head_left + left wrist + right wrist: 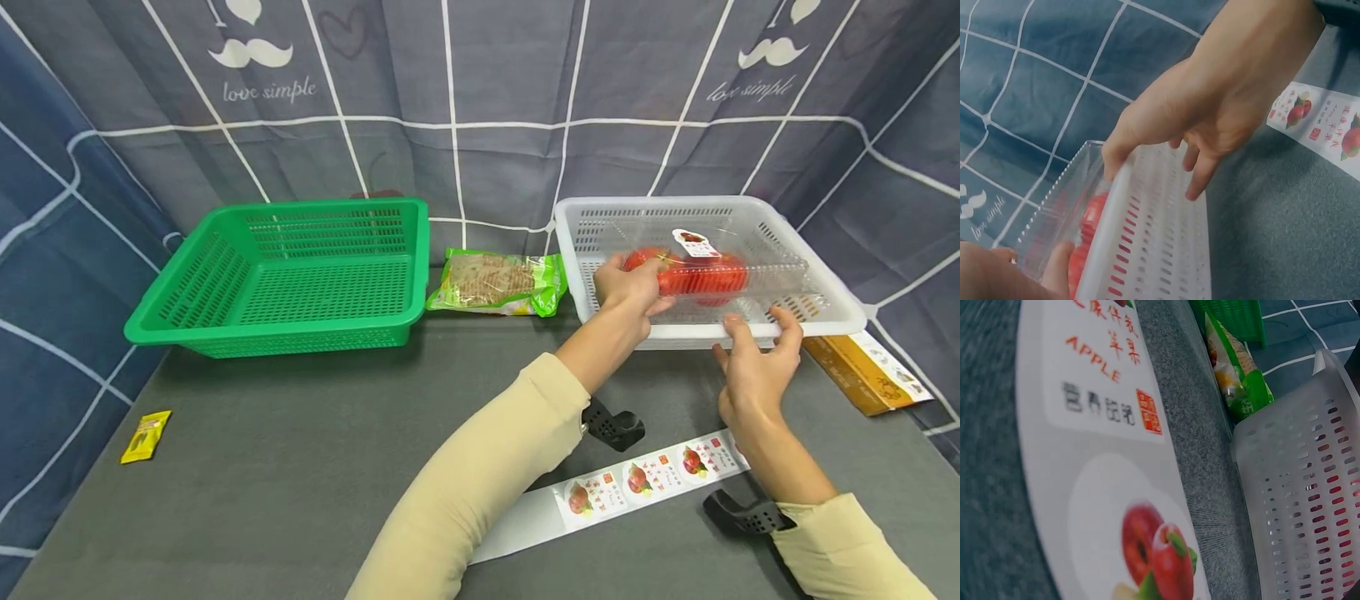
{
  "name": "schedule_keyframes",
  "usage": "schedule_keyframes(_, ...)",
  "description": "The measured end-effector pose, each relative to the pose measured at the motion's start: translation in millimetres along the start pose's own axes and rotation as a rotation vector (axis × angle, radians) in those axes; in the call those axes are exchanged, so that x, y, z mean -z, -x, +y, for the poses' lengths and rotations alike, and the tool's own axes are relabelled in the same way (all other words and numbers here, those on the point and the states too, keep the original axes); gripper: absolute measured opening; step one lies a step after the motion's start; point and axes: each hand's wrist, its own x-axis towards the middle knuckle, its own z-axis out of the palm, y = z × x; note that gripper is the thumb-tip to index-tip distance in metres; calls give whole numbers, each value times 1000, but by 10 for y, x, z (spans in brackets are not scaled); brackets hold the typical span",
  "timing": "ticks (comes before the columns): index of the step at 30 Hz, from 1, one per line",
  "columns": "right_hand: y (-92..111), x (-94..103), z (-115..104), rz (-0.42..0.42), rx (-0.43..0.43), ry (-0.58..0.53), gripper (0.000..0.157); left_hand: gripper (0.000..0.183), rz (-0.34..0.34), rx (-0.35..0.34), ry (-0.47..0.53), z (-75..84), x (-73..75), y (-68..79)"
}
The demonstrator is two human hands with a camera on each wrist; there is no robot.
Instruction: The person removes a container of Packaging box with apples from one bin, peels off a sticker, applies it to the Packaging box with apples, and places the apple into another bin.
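A clear plastic box point(768, 271) of red fruit point(716, 279) lies in the white basket point(832, 318), with a small sticker point(696, 243) on its lid. My left hand point(628, 290) holds the box at its left end; part of its fingers is hidden behind the fruit in the head view. The right hand point(759, 371) grips the basket's front rim. In the left wrist view, the right hand point(1204, 106) has its thumb over the rim and its fingers along the outer wall, while the left hand point(1007, 275) reaches inside. Neither hand shows in the right wrist view.
Left of the basket lies a green-edged food packet point(495, 282), then a green basket point(285, 342). A strip of apple labels point(615, 496) crosses the table below my arms. An orange-brown box point(862, 379) sticks out by the basket's right corner. A small yellow sachet point(146, 436) lies far left.
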Motion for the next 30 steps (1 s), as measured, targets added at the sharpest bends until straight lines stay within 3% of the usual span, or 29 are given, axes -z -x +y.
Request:
schedule_keyframes(11, 4, -24, 10, -1, -13, -12, 49, 40, -55, 15, -77, -60, -1, -152)
schedule_keyframes(13, 1, -23, 1, -3, -18, -14, 49, 38, -61, 2, -142, -63, -3, -163)
schedule_keyframes(16, -1, -14, -12, -6, -25, -7, 51, 37, -56, -41, -334, -68, -5, -185)
schedule_keyframes(20, -2, -8, -16, -13, -27, 11, 55, 53, -39, -56, -549, -55, -4, -201)
schedule_keyframes(26, -1, -2, -8, -8, -26, 17, 59, 64, -31, -32, -704, -25, -7, -183)
schedule_keyframes(30, -2, 1, -1, -10, -22, 24, 58, 59, -46, -61, -737, -8, -3, -158)
